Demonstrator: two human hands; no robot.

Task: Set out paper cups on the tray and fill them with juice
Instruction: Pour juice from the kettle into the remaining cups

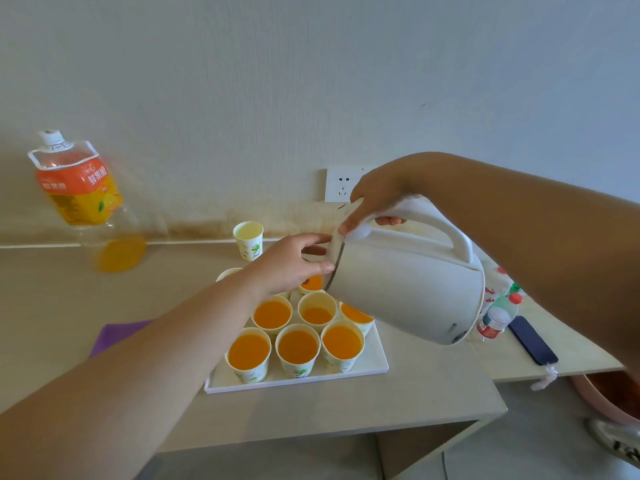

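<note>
A white tray (375, 362) on the table carries several paper cups (298, 353) filled with orange juice. My right hand (372, 202) grips the handle of a white kettle (408, 285), which is tilted with its mouth down over the back cups. My left hand (291, 263) holds the kettle's lid edge at the mouth, thumb below and fingers on top. One more paper cup (248, 240) stands off the tray near the wall. The back-left cup on the tray is mostly hidden by my left wrist.
A large juice bottle (81, 192), nearly empty, stands at the back left. A purple cloth (117, 336) lies left of the tray. Small bottles (497, 318) and a dark phone (531, 339) lie at the right. A wall socket (341, 185) is behind the kettle.
</note>
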